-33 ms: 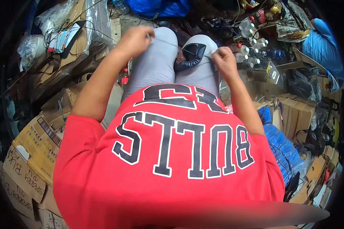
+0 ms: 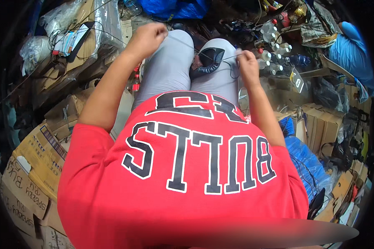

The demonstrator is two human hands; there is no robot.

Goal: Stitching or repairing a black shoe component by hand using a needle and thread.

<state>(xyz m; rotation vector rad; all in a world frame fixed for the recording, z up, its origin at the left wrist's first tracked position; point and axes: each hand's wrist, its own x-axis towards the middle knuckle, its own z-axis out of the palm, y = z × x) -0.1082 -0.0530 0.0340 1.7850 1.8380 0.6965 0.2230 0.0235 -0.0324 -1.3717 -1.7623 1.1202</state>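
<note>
Between my knees rests a black piece (image 2: 210, 59) with a gathered, ribbed rim and a reddish-brown patch at its left; it resembles part of a shoe. A thin dark cord (image 2: 231, 58) runs from it out to both sides. My left hand (image 2: 148, 39) is closed in a pinch above my left knee, on the cord's left end. My right hand (image 2: 248, 67) pinches the other end beside my right knee, and a slack loop dangles below those fingers. Neither hand touches the black piece.
Several plastic bottles (image 2: 274, 52) stand right of my knees. Crumpled clear plastic (image 2: 108, 23) and cardboard lie at the left. A blue bag (image 2: 174, 9) sits ahead. Boxes (image 2: 41, 157) are stacked at the lower left, and blue plastic (image 2: 305, 159) lies at my right side.
My right hand has moved slightly to the right, away from my knee, and the loop of cord below it shows more. My left hand has shifted a little upward.
</note>
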